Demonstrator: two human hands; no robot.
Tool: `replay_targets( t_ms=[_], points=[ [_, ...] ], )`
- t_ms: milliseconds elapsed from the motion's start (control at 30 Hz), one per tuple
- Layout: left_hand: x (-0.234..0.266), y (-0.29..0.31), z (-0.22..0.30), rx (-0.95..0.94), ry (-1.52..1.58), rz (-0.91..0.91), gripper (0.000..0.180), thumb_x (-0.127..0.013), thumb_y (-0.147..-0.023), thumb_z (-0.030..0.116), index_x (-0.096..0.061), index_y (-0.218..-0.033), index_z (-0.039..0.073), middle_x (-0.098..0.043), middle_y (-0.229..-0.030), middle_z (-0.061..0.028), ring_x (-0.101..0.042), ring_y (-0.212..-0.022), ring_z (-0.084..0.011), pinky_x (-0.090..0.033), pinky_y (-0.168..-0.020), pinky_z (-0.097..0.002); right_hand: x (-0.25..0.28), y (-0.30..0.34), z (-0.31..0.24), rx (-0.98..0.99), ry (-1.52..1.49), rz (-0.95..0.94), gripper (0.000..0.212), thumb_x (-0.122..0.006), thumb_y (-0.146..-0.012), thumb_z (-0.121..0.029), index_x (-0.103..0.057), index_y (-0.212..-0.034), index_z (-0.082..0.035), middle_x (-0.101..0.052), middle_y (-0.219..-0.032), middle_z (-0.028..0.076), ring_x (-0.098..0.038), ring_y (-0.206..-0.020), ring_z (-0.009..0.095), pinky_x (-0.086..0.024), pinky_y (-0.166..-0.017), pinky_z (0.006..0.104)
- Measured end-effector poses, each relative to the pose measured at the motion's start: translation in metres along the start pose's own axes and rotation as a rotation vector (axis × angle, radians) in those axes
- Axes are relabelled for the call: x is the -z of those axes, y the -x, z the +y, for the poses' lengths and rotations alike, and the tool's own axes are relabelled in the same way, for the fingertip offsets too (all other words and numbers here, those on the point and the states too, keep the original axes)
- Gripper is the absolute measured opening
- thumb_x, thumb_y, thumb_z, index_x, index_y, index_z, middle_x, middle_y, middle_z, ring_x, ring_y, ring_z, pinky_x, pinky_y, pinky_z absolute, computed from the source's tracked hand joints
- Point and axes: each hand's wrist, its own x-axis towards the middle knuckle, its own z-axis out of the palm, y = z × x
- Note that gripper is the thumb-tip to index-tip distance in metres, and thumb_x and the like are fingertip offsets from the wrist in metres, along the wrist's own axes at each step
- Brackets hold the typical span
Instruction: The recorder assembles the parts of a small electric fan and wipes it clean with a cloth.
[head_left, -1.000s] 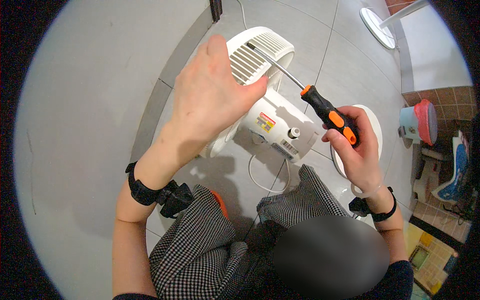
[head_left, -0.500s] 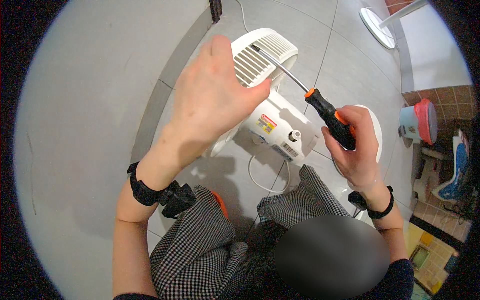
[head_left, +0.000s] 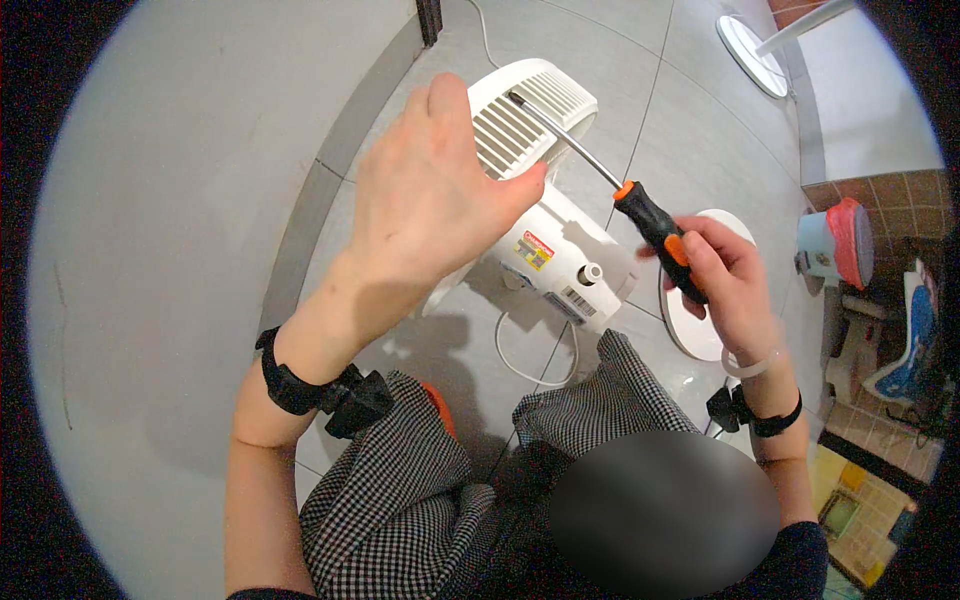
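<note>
A white electric fan head (head_left: 580, 235) with a slatted grille (head_left: 508, 132) is in front of me above the tiled floor. My left hand (head_left: 425, 195) is closed over the grille's left side, thumb along its near edge; the other fingertips are hidden. In my right hand (head_left: 725, 270) is the black and orange handle of a screwdriver (head_left: 645, 215), gripped near its butt end. The metal shaft slants up and left, its dark tip at a slot in the grille's upper part. A small round knob (head_left: 591, 272) sticks up from the fan's motor housing.
A round white disc (head_left: 695, 335) lies on the floor under my right hand. A white cord (head_left: 497, 350) loops below the fan. The wall (head_left: 200, 200) stands close on my left. At the right are a blue bucket (head_left: 820, 250) and a white round stand base (head_left: 750, 60).
My right hand has turned around the screwdriver handle, its wrist shifting outward, with the thumb now on top. The screwdriver and fan have shifted very slightly right; my left hand keeps its hold.
</note>
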Motion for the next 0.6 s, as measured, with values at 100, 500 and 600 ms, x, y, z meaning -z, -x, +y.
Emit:
replay_targets(
  t_ms=[100, 500, 600],
  points=[
    [0.000, 0.000, 0.001, -0.009, -0.010, 0.010, 0.050, -0.075, -0.071, 0.037, -0.050, -0.092, -0.001, -0.062, -0.087, -0.0212, -0.064, -0.079, -0.0375, -0.051, -0.067, -0.0439, -0.009, 0.005, 0.001, 0.260, 0.391, 0.152, 0.042, -0.072, -0.081, -0.014, -0.054, -0.117, -0.002, -0.058, -0.098, 0.008, -0.056, -0.082, 0.016, -0.046, -0.071, 0.0242],
    [0.000, -0.002, 0.002, 0.024, -0.003, -0.042, 0.050, -0.074, -0.070, 0.030, -0.050, -0.095, -0.005, -0.060, -0.091, -0.0224, -0.063, -0.084, -0.0382, -0.052, -0.071, -0.0444, -0.011, 0.001, 0.005, 0.389, 0.399, 0.115, 0.032, -0.063, -0.087, -0.009, -0.054, -0.116, 0.003, -0.061, -0.097, 0.013, -0.062, -0.083, 0.018, -0.052, -0.065, 0.0264],
    [-0.001, -0.001, -0.001, 0.028, 0.003, -0.040, 0.050, -0.074, -0.070, 0.030, -0.050, -0.096, -0.005, -0.060, -0.091, -0.0226, -0.062, -0.084, -0.0380, -0.051, -0.072, -0.0445, -0.001, -0.006, 0.002, 0.003, -0.166, -0.047, 0.034, -0.056, -0.094, -0.019, -0.052, -0.121, 0.002, -0.064, -0.097, 0.011, -0.064, -0.084, 0.015, -0.053, -0.064, 0.0247]
  ],
)
